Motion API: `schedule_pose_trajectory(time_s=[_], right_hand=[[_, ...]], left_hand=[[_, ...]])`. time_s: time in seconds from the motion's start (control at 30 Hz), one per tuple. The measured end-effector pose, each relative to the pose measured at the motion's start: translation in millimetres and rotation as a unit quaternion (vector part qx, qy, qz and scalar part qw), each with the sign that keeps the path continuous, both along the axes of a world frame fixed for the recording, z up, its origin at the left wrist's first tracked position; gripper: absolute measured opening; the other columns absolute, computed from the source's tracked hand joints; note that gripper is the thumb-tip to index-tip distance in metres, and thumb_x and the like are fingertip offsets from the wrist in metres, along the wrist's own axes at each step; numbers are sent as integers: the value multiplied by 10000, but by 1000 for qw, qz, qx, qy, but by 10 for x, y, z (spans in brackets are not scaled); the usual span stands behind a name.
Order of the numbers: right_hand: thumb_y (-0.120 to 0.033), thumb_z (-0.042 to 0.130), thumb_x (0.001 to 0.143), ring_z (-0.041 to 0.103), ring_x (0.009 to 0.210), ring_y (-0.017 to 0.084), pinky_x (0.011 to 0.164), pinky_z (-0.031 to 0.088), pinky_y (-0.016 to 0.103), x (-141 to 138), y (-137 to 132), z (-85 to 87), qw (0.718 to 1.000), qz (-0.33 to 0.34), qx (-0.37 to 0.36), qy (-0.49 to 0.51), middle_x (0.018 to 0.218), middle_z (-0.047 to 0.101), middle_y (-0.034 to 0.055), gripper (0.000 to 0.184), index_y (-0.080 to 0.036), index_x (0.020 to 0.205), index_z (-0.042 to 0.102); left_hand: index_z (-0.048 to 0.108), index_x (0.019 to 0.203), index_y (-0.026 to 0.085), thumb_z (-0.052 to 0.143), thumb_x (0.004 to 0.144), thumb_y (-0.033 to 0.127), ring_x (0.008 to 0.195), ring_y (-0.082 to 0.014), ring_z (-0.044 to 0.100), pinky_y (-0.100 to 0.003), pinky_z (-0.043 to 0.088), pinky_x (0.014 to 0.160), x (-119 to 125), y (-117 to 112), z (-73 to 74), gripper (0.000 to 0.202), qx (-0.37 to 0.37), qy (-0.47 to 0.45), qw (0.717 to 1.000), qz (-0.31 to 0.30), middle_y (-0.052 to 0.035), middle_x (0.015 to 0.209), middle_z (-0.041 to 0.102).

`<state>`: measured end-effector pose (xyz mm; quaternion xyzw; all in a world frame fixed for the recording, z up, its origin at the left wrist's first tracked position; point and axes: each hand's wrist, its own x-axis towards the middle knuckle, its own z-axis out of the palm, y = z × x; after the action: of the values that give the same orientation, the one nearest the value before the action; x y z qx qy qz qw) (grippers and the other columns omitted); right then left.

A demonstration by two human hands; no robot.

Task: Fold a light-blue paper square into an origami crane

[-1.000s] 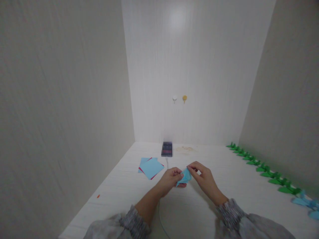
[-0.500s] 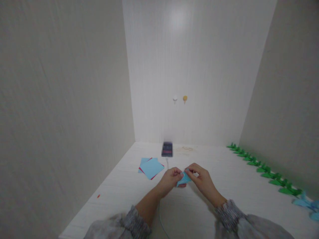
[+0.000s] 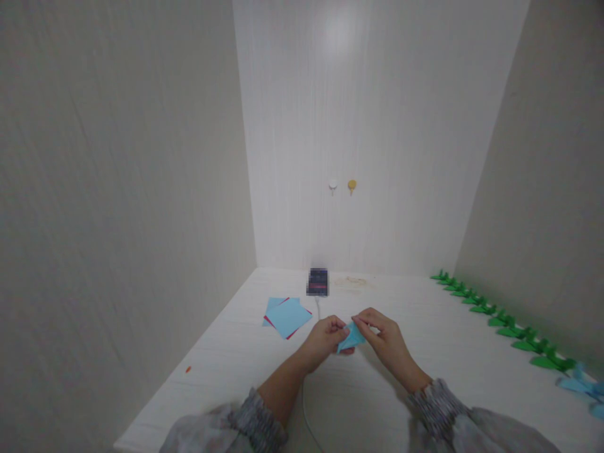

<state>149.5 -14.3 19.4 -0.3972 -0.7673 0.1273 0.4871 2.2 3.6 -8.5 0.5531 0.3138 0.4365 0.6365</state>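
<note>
A small folded piece of light blue paper (image 3: 352, 337) is held just above the white table (image 3: 226, 365) between both hands. My left hand (image 3: 324, 340) pinches its left side with thumb and fingers closed. My right hand (image 3: 384, 340) pinches its upper right edge, fingers curled. Both wrists rest low over the table, in grey patterned sleeves.
A stack of light blue sheets with red ones beneath (image 3: 287, 316) lies to the left. A small dark device (image 3: 318, 282) with a white cable (image 3: 311, 428) stands at the back. Folded green paper shapes (image 3: 500, 319) line the right wall, blue ones (image 3: 582, 387) at its near end. Two wall hooks (image 3: 342, 185). A tiny red scrap (image 3: 188, 369).
My right hand's fingers have shifted slightly along the top edge of the blue paper. The paper stays between both hands in about the same place.
</note>
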Motion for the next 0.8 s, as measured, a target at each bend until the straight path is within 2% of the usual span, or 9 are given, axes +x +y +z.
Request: schedule_pose_trajectory(time_s=[0.13,0.43,0.8], right_hand=[[-295,411,774,516,640,138,593,408,240,3,-2,0,1000,-2,-5,-2,664,551,37,259,-165,649,597],[-256,390,789,518,700,141,623,405,239,23,-6,12,1000,11,-8,13,731,560,44,233,-171,792,608],[-296,443,758,514,641,137,601,401,243,15,43,-38,1000,-16,-14,-24,654,557,28,214,-170,686,599]], left_hand=[[446,693,140,581,584,405,473,-89,510,-209,365,468,4,-5,3,317,4,9,1000,2,31,553,511],[449,675,137,597,567,406,461,-84,497,-226,383,481,6,22,-32,325,2,5,1000,1,28,546,517],[451,685,133,589,577,406,461,-88,502,-213,373,456,-3,6,-11,325,11,6,1000,3,24,547,510]])
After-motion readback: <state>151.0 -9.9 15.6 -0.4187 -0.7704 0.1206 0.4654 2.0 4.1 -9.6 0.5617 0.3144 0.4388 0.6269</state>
